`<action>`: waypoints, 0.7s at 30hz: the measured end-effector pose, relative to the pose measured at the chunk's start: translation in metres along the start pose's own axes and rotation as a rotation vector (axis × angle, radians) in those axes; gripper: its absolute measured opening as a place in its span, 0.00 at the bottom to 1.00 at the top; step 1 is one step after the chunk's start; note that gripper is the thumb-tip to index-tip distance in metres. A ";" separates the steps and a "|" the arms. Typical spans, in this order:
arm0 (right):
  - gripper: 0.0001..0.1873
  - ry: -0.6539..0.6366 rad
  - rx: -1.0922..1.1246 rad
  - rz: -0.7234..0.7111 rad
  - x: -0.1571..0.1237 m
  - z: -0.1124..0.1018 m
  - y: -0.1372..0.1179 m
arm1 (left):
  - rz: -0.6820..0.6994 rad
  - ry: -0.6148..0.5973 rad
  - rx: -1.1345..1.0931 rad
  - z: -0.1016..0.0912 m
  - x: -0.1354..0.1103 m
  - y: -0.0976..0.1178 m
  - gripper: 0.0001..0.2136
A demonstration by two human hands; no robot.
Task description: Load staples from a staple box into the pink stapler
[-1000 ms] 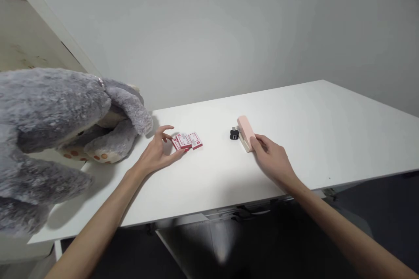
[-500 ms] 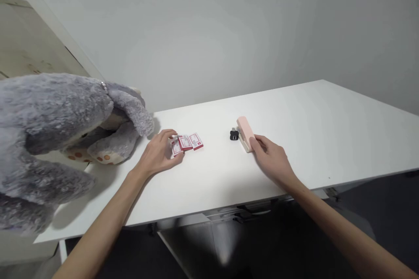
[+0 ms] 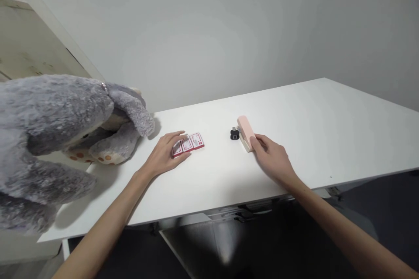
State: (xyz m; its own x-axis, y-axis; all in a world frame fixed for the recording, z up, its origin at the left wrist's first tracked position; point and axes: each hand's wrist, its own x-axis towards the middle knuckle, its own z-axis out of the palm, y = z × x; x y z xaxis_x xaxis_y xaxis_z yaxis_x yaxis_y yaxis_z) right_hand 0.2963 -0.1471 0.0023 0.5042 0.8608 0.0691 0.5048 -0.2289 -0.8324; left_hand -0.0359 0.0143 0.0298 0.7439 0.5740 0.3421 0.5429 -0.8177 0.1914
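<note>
Three small red-and-white boxes (image 3: 197,140) lie flat in a slanting row on the white table (image 3: 209,183), edge to edge. My left hand (image 3: 166,152) rests at their left end. Its thumb reaches along the near side and its fingers along the far side, spread apart, partly covering the left and middle boxes. To the right, my right hand (image 3: 273,157) grips the near end of a pale pink stapler (image 3: 246,130), thumb on top. The stapler rests on the table, pointing away from me. Close against its left side sits a small black staple remover (image 3: 234,134).
A large grey plush toy (image 3: 65,113) leans over the table's left end. Behind the table rises a plain grey wall (image 3: 209,43). The table's front edge runs just below my forearms, with a dark space under it.
My left hand has shifted right, further over the boxes. The boxes, uneven and slightly apart before, now line up in a straighter row. My right hand and the stapler look almost unmoved.
</note>
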 end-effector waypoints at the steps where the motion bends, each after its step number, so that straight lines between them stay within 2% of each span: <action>1: 0.27 -0.001 -0.002 0.001 0.000 0.000 0.000 | 0.008 -0.017 -0.005 0.002 0.001 0.003 0.26; 7: 0.28 -0.017 -0.013 0.009 -0.001 -0.002 -0.004 | 0.055 -0.161 -0.030 0.012 0.003 0.014 0.25; 12: 0.28 -0.010 -0.020 -0.006 0.001 -0.001 -0.003 | 0.020 -0.029 0.028 0.017 0.006 0.019 0.20; 15: 0.28 -0.011 -0.019 -0.010 0.002 -0.001 -0.002 | 0.071 0.031 0.042 0.026 0.017 0.039 0.19; 21: 0.27 -0.021 -0.018 -0.041 0.003 -0.001 -0.001 | 0.270 -0.020 0.010 0.056 0.062 0.091 0.27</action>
State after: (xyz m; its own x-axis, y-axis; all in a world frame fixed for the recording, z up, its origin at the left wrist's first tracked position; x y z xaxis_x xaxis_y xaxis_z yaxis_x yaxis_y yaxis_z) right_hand 0.2980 -0.1452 0.0045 0.4681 0.8789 0.0918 0.5373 -0.2006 -0.8192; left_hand 0.0821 -0.0221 0.0170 0.8697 0.3362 0.3613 0.3275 -0.9408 0.0871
